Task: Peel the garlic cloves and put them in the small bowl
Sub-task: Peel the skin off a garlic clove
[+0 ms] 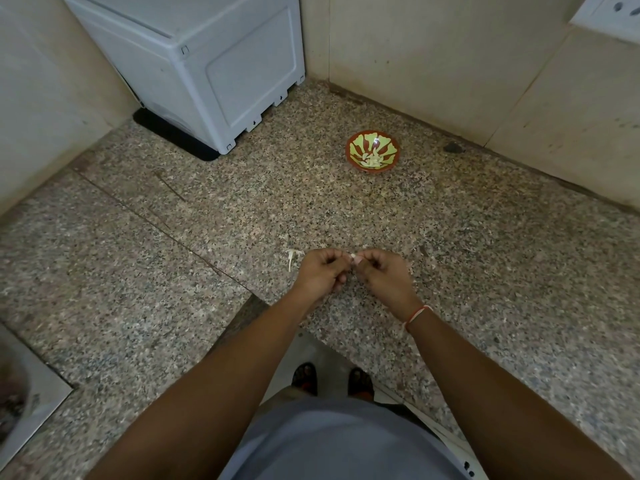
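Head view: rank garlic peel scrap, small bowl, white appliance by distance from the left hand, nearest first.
From the left hand:
1. Garlic peel scrap, on the counter just left of it.
2. Small bowl, ahead, slightly right.
3. White appliance, back-left corner.

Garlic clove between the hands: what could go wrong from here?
1. The garlic clove is barely visible, pinched between the left hand and right hand; so small a grip could slip and drop it on the speckled counter, where it would be hard to spot.
2. The small bowl sits far back near the wall, so a toss could miss.
3. Loose peel beside the left hand may get mixed with cloves.
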